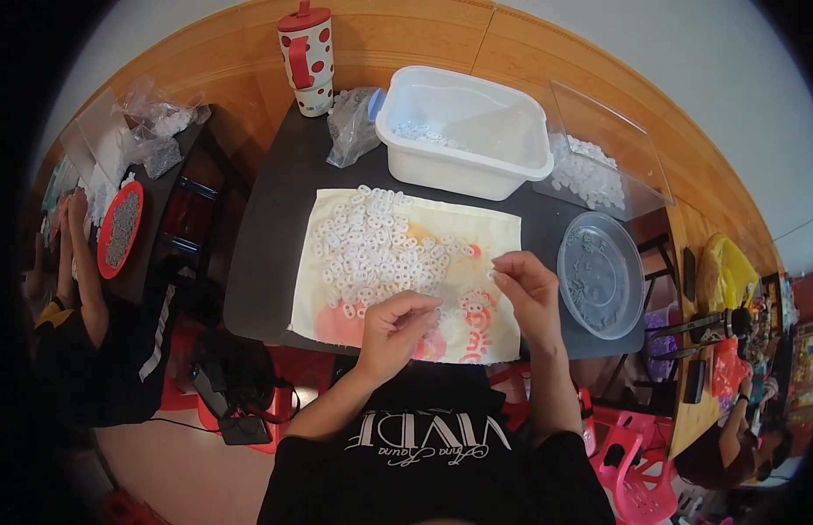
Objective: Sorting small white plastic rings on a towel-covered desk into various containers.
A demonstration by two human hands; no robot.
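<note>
A pile of small white plastic pieces with two holes each [371, 249] lies spread over a cream cloth with red print [502, 227]. At the pile's near edge is my left hand [390, 334], thumb and fingers drawn together; whatever is between their tips is too small to make out. To its right, my right hand [530, 293] is raised above the cloth in a pinch, with a tiny whitish piece [491, 274] showing at the fingertips. A few loose pieces lie on the cloth between my hands.
Behind the cloth stands a white tub [463, 162] with pieces inside. A clear bin [590, 175] holds more white parts; a round clear tray [601, 276] holds small grey parts. A spotted tumbler [308, 61] and plastic bag [354, 127] stand back left. Other people work at both sides.
</note>
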